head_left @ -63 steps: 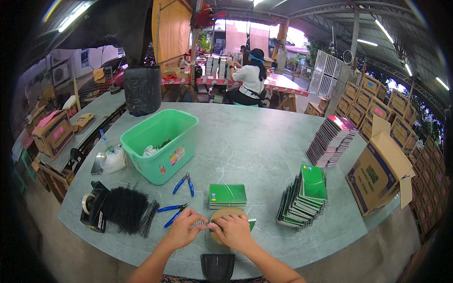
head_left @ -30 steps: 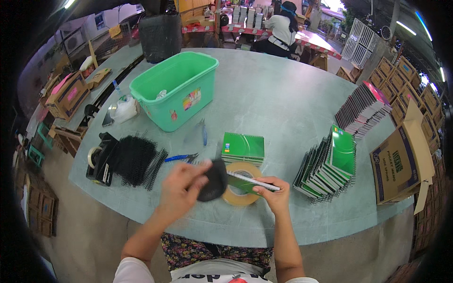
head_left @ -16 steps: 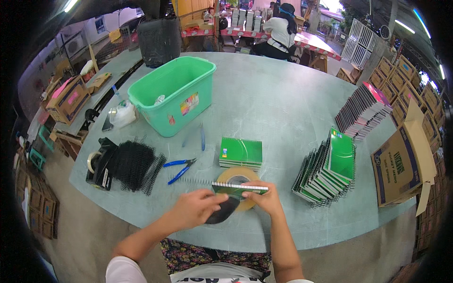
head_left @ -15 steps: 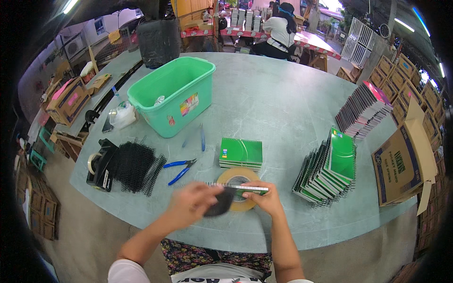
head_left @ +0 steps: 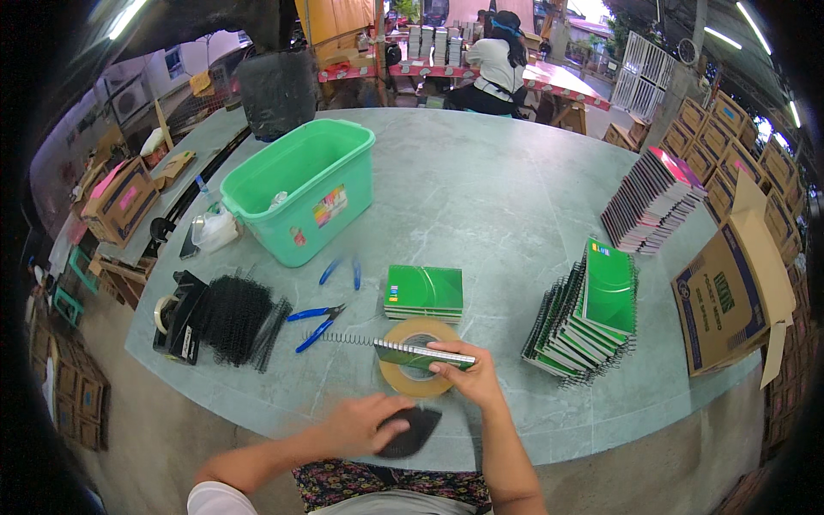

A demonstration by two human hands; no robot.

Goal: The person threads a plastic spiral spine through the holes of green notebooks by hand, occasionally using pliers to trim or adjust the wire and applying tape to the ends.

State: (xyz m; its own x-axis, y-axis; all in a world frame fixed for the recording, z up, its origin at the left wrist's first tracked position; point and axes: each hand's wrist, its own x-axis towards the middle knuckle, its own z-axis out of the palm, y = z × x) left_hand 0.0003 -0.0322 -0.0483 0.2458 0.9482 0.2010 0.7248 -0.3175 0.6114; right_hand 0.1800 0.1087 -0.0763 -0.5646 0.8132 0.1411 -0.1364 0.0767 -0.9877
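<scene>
In my right hand (head_left: 468,375) is a small green notebook (head_left: 403,353), gripped at its right end with the bound edge turned up. A thin black spiral coil (head_left: 343,338) sticks out leftward from that edge. My left hand (head_left: 365,427) is lower, near the table's front edge, its fingers curled on a flat black pad (head_left: 418,433) with a rounded outline. Under the notebook lies a wide roll of clear tape (head_left: 396,378). Just beyond it sits a short stack of green notebooks (head_left: 424,288).
Left are blue-handled cutters (head_left: 316,326), a pile of black coils (head_left: 236,319), a tape dispenser (head_left: 178,319) and a green tub (head_left: 300,210). Right stand coiled green notebooks (head_left: 584,318), a red-covered stack (head_left: 652,202) and an open carton (head_left: 730,287). A person (head_left: 499,69) sits beyond the table.
My left hand has moved down toward me, away from the notebook, and the black pad moved with it. The coil now shows, extending left. The whole view has shifted slightly.
</scene>
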